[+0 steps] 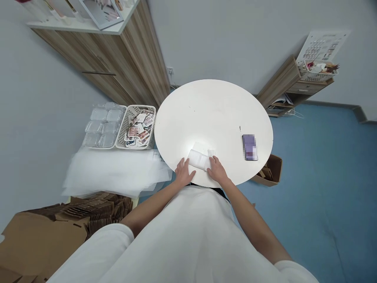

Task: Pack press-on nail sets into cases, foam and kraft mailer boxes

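Note:
A white rolled or folded piece of foam wrap (199, 157) lies at the near edge of the round white table (215, 114). My left hand (184, 172) rests at its left end, fingers flat and spread against it. At the right end, my right hand (217, 169) has its fingers curled onto the wrap. What is inside the wrap, if anything, is hidden.
A purple object (249, 147) lies on the table's right side. To the left stand a white basket of small packs (138, 126), clear plastic trays (101, 125) and a stack of white sheets (114, 173). Flat cardboard boxes (59, 220) are piled at lower left; another box (269, 171) sits under the table's right edge.

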Motion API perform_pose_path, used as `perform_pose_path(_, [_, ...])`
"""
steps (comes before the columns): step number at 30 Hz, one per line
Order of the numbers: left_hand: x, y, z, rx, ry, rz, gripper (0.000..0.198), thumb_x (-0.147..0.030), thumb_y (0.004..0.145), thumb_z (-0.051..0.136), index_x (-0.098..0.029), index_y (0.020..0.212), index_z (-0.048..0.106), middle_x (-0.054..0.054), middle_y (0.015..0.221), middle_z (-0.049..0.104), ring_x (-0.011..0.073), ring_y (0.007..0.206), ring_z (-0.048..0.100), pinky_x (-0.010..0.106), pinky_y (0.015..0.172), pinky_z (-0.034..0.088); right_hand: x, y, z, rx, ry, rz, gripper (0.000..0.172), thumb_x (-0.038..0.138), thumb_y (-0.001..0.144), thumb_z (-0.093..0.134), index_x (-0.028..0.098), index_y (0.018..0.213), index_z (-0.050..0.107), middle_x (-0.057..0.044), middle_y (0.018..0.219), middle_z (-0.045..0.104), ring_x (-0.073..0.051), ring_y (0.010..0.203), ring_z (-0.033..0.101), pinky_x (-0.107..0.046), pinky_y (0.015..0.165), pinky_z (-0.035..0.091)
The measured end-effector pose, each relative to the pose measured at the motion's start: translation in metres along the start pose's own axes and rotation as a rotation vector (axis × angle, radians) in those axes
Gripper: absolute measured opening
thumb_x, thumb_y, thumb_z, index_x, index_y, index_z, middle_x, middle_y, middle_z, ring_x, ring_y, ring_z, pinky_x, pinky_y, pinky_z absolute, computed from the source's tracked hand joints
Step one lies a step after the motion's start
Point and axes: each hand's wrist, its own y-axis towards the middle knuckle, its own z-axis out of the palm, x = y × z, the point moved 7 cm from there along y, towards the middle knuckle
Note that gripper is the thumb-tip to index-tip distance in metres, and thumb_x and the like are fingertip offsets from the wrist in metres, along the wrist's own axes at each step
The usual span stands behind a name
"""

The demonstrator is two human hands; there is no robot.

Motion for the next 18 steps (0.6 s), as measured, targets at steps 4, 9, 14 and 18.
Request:
perform_pose_path(4, [0.031, 0.003, 0.004, 0.002, -0.272, -0.292, 0.061, -0.040, 0.074, 0.052, -0.018, 0.126, 0.029, 0.017, 0.131, 0.030, 0.0316, 0.122, 0.031, 0.045, 0.095, 0.030, 0.007, 0.005, 0.002, -0.001, 0.028, -0.012, 0.060, 0.016, 0.071, 0.046, 0.013, 0.129, 0.030, -0.015, 0.138, 0.026, -0.027, 0.120, 0.035, -0.038, 0.093, 0.036])
perform_pose_path(9, [0.036, 0.011, 0.014, 0.066, -0.605, -0.481, 0.071, -0.033, 0.065, 0.064, -0.020, 0.125, 0.028, 0.014, 0.130, 0.032, 0.0244, 0.113, 0.043, 0.034, 0.090, 0.037, 0.014, 0.009, 0.004, 0.072, 0.088, -0.064, 0.062, 0.011, 0.068, 0.045, 0.015, 0.128, 0.033, -0.010, 0.141, 0.024, -0.025, 0.121, 0.033, -0.037, 0.093, 0.036])
perform_pose_path(14, [0.041, 0.012, 0.014, 0.139, -0.783, -0.568, 0.067, -0.028, 0.057, 0.068, -0.017, 0.117, 0.038, 0.010, 0.106, 0.054, 0.0206, 0.091, 0.055, 0.030, 0.073, 0.043, 0.015, 0.008, 0.005, 0.087, 0.135, -0.109, 0.062, 0.009, 0.066, 0.044, 0.017, 0.127, 0.036, -0.008, 0.141, 0.024, -0.025, 0.122, 0.032, -0.038, 0.092, 0.036])
perform_pose_path(18, [0.035, 0.015, 0.010, 0.254, -0.830, -0.457, 0.024, -0.024, 0.060, 0.061, -0.015, 0.083, 0.056, 0.004, 0.081, 0.059, 0.0160, 0.072, 0.055, 0.026, 0.062, 0.041, 0.012, 0.007, 0.006, 0.081, 0.160, -0.124, 0.062, 0.009, 0.066, 0.044, 0.019, 0.126, 0.036, -0.007, 0.141, 0.024, -0.024, 0.122, 0.031, -0.038, 0.093, 0.036])
